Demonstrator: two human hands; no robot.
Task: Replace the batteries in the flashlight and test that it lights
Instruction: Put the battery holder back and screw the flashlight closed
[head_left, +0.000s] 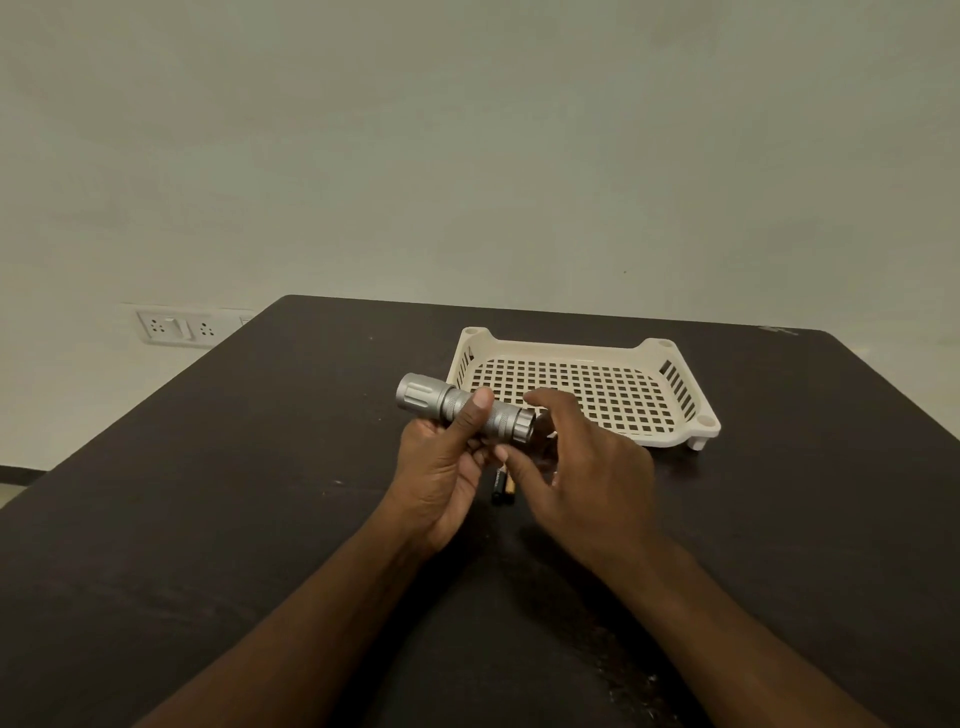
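A silver metal flashlight (441, 400) is held level above the dark table, its wide head pointing left. My left hand (441, 467) is wrapped around its ribbed middle, thumb on top. My right hand (576, 457) sits at the tail end on the right, fingers curved around the end cap; whether they grip the cap is hidden. Two batteries (503, 486), dark with gold ends, lie side by side on the table just below the hands, partly covered by my right fingers.
A cream plastic tray (675, 434) with a perforated floor stands just behind the hands, to the right. The dark table (234, 493) runs to a pale wall. A wall socket plate (171, 326) is at the far left.
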